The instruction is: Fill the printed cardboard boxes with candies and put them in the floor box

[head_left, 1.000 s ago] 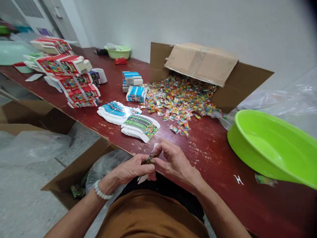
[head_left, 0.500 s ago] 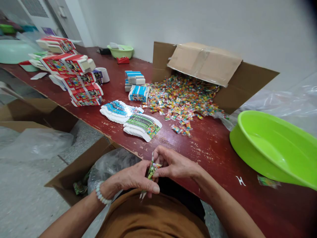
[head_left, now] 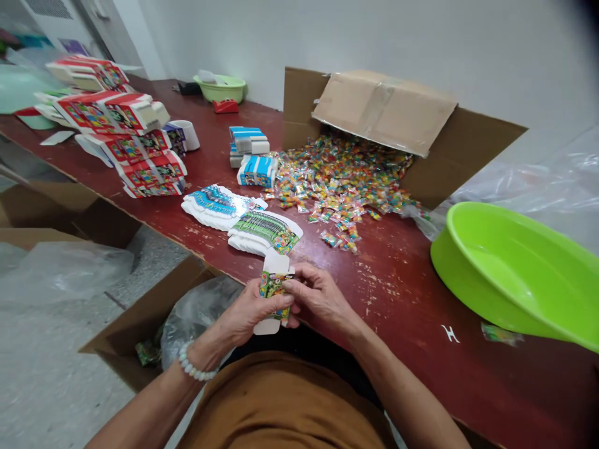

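Clock directions are taken from the small green carton point(head_left: 275, 285), as seen in the head view. The carton is held above the person's lap at the near edge of the red table point(head_left: 397, 280), with white end flaps extended at its top and bottom. The left hand point(head_left: 246, 312) is closed on the carton's left side, thumb across the printed face. The right hand point(head_left: 318, 293) grips the right edge near the top between thumb and fingers.

Flat green cartons point(head_left: 266, 232) lie fanned at 12 o'clock; flat blue cartons point(head_left: 218, 206) lie fanned at 11 o'clock, adjoining them. Bundled blue cartons point(head_left: 257, 171) are located farther out at 12 o'clock. A stack of bundled red cartons point(head_left: 112, 115) stands between 10 and 11 o'clock. At 1 o'clock, wrapped candies point(head_left: 337, 181) spread from an open cardboard box point(head_left: 374, 109). A bright green basin point(head_left: 515, 268) rests at 3 o'clock. An H-shaped white piece point(head_left: 450, 333) lies between 3 and 4 o'clock.
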### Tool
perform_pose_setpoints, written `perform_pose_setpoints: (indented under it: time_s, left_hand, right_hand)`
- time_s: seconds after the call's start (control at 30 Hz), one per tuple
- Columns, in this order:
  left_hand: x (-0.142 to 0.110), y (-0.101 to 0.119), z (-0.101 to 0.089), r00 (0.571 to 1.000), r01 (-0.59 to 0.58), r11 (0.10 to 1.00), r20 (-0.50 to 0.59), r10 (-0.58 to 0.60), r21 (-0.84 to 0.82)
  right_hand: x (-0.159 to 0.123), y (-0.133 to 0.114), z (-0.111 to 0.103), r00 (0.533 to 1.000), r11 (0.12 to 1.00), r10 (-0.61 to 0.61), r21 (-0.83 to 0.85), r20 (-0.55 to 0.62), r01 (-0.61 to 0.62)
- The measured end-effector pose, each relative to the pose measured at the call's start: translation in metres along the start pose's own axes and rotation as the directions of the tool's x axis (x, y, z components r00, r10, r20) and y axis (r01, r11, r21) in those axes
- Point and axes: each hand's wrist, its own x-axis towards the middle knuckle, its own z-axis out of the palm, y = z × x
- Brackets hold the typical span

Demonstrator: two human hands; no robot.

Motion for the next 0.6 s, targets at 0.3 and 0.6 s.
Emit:
perform_pose_setpoints:
  time_s: [0.3, 0.6]
  left_hand:
    - [-0.007, -0.017, 0.014, 0.903, -0.237, 0.963, -0.336, 0.267, 0.129]
    - [-0.013, -0.010, 0.016, 0.881, -0.271, 0.954, -0.366, 0.299, 0.127]
  right_hand:
    - [-0.001, -0.001, -0.004, 0.984, 0.981, -0.092, -0.185, -0.154, 0.062]
    - [0.003, 0.014, 0.011, 0.969, 0.985, -0.070, 0.137, -0.238, 0.105]
